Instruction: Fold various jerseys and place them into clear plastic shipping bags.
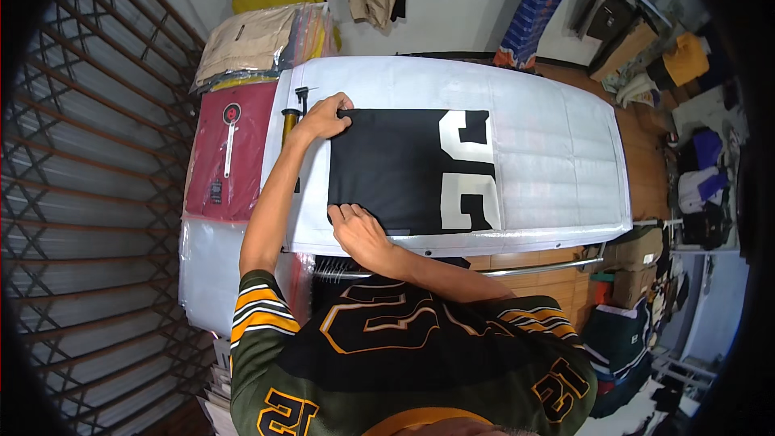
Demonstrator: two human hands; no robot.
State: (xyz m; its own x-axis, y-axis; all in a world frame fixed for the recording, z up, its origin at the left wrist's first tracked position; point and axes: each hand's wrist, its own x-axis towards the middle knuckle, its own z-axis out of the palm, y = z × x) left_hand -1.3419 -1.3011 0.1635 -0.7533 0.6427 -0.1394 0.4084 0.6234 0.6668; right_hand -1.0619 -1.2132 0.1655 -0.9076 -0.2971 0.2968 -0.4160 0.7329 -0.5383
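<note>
A folded black garment (387,169) with large white block figures (469,201) at its right end lies flat on the white-covered table (557,151). My left hand (330,118) is at its far left corner, the cloth edge between thumb and fingers. At the near left corner, my right hand (361,231) has its fingers curled over the edge, gripping the fabric. Just left of my left wrist are a gold cylinder with a black cap (290,125) and a small black tool (303,97), both partly hidden by my forearm.
Left of the table lies a maroon garment (242,160) in clear plastic with a hang tag. Bagged beige clothing (248,39) is stacked beyond it, clear plastic bags (212,272) nearer. A metal rail (533,269) with hangers runs below the near edge. Cardboard boxes (629,275) stand right.
</note>
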